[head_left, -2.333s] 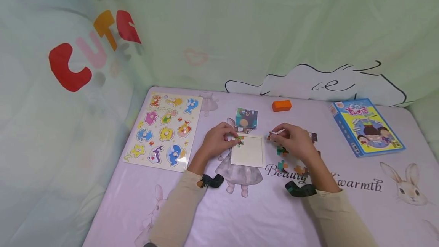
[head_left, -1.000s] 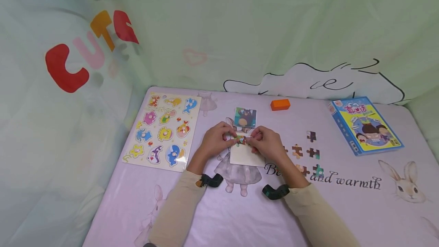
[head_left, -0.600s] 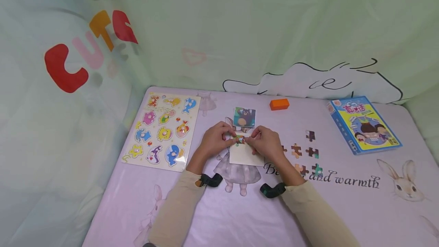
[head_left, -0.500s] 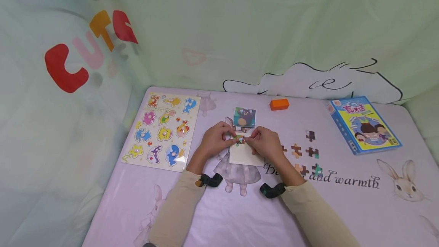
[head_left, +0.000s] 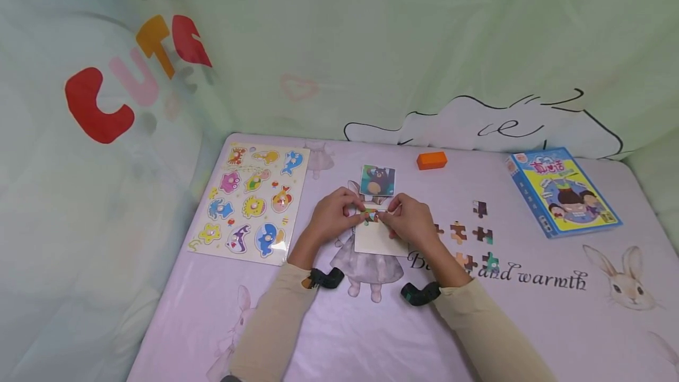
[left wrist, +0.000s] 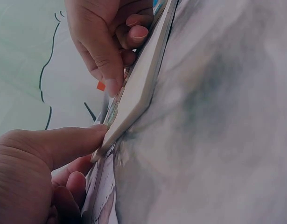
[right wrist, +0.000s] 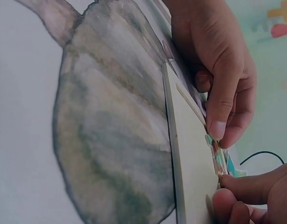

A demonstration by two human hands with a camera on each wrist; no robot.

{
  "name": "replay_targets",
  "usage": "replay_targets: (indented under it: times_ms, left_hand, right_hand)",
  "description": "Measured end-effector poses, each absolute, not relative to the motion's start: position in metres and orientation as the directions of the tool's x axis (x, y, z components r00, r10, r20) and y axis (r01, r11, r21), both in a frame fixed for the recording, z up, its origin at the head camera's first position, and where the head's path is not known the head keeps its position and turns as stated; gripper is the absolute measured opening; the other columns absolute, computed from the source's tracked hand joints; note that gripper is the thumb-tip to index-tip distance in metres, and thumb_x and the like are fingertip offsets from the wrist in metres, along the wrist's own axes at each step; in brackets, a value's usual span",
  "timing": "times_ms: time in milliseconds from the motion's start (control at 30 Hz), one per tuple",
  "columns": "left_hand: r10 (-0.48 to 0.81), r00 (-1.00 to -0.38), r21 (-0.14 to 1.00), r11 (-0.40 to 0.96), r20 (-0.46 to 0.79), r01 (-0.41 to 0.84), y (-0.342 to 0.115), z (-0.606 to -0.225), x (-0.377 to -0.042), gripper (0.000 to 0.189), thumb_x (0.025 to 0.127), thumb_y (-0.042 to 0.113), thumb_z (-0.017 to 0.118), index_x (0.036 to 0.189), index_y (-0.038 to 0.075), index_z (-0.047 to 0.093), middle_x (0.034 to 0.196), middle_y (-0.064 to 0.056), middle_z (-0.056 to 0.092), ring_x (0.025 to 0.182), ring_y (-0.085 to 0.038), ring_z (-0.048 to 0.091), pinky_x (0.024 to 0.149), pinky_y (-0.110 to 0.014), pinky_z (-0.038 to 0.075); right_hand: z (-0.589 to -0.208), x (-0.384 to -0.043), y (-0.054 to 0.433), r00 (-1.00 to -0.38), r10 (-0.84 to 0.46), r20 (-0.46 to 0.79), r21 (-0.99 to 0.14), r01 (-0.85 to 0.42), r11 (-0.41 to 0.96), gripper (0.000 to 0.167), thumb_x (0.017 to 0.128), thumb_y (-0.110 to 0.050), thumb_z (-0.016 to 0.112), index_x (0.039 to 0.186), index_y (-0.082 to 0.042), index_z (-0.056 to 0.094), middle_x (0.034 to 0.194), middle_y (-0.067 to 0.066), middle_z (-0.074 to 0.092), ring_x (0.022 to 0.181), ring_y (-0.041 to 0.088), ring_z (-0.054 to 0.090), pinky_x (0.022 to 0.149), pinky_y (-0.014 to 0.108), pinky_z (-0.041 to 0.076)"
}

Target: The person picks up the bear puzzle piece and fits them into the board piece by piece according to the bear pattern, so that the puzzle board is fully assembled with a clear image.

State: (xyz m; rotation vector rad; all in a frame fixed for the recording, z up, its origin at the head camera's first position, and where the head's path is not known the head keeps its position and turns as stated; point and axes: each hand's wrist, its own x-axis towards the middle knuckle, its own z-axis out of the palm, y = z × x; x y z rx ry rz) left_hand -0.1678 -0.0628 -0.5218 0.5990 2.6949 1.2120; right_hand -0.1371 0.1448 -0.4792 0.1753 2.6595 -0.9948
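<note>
A pale square puzzle tray (head_left: 379, 241) lies in the middle of the table, with joined colourful puzzle pieces (head_left: 371, 216) along its far left part. My left hand (head_left: 334, 214) pinches the tray's far left corner, its thumb on top beside those pieces, as the left wrist view shows. At the far side of the tray my right hand (head_left: 412, 220) pinches a small puzzle piece (right wrist: 221, 173) between thumb and index finger, right against the laid ones. Much of that piece is hidden by the fingertips. Just beyond the tray lies a bear picture card (head_left: 378, 180).
Several loose puzzle pieces (head_left: 458, 232) lie right of the tray, some partly behind my right forearm. An orange block (head_left: 432, 161) sits at the back. A blue and yellow box (head_left: 566, 193) is at the right, a sea-animal peg board (head_left: 249, 205) at the left.
My right hand has brought a puzzle piece left from beside the loose pieces to the tray's far edge. During the last second both hands hold nearly still there; my left hand has stayed put.
</note>
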Motion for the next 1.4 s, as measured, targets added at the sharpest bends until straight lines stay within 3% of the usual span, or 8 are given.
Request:
replay_targets:
  times_ms: [1400]
  left_hand:
    - [0.402,-0.914,0.730,0.607,0.059,0.314,-0.0612,-0.5196,-0.1665,0.014,0.087,0.026,0.081,0.099,0.020,0.077,0.111,0.004,0.064,0.073,-0.008,0.051,0.067,-0.023,0.039]
  right_hand:
    - [-0.4804,-0.1367,0.1445,-0.952,-0.014,-0.306,-0.607,0.184,0.773,0.028,0.094,-0.031,0.073,0.102,-0.007,0.061,0.064,0.005,0.063,0.052,0.018,0.057,0.049,0.027,0.037]
